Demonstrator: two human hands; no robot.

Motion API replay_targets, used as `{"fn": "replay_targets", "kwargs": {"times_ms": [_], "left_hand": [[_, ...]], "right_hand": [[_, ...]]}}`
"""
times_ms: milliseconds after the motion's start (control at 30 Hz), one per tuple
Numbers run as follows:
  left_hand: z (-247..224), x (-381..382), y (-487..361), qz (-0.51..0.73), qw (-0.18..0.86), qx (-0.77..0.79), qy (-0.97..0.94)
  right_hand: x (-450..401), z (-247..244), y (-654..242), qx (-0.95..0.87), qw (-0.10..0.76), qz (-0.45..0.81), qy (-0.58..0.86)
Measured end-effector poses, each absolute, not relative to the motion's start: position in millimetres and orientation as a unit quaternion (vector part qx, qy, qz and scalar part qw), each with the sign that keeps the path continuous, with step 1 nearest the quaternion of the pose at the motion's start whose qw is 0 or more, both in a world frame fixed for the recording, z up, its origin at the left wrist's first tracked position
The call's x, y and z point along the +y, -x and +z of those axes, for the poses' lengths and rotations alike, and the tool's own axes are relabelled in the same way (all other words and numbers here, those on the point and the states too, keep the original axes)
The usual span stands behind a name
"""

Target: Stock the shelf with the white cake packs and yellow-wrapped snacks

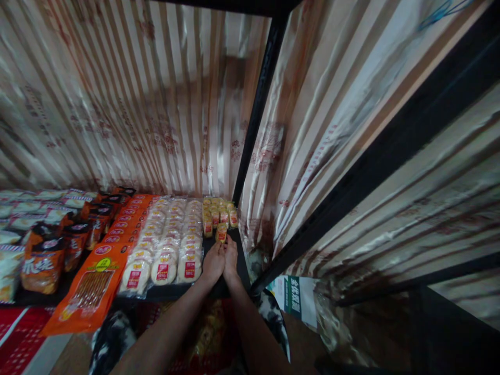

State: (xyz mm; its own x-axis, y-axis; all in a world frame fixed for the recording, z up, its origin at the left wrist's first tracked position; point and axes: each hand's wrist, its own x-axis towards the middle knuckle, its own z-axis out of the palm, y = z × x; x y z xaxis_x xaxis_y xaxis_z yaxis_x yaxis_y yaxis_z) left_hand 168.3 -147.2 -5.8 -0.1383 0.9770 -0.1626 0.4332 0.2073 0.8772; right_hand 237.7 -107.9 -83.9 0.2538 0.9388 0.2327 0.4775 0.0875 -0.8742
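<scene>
My left hand [214,263] and my right hand [230,255] are close together over the right end of the black shelf [244,265]. Between their fingertips they grip a small yellow snack packet [221,233] with a red label. Just beyond it, several matching yellow packets [219,212] stand in short rows in the shelf corner. Left of my hands run rows of clear-wrapped round white cakes [190,263] with red labels.
Long orange snack bags [96,281] overlap in a row and jut past the shelf's front edge. Orange-and-black bags [42,265] and white bags [11,265] stand farther left. A black post [255,114] rises at the back corner, before striped plastic sheeting [175,104]. A green-and-white box [299,299] lies below right.
</scene>
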Motion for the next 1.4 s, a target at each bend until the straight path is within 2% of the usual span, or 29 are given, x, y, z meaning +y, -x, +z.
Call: {"fn": "replay_targets", "kwargs": {"times_ms": [667, 1167, 1400], "left_hand": [[-4.2, -128.8, -166.0, 0.351, 0.381, 0.684, -0.514], [0.8, -125.4, -168.9, 0.333, 0.365, 0.689, -0.529], [18.8, -134.3, -172.5, 0.333, 0.360, 0.694, -0.528]], "right_hand": [[-95.0, -70.9, -229.5, -0.609, 0.478, 0.225, 0.592], [-93.3, -77.5, -227.8, -0.614, 0.430, 0.208, 0.629], [-92.8, -79.4, -228.8, -0.631, 0.414, 0.198, 0.626]]}}
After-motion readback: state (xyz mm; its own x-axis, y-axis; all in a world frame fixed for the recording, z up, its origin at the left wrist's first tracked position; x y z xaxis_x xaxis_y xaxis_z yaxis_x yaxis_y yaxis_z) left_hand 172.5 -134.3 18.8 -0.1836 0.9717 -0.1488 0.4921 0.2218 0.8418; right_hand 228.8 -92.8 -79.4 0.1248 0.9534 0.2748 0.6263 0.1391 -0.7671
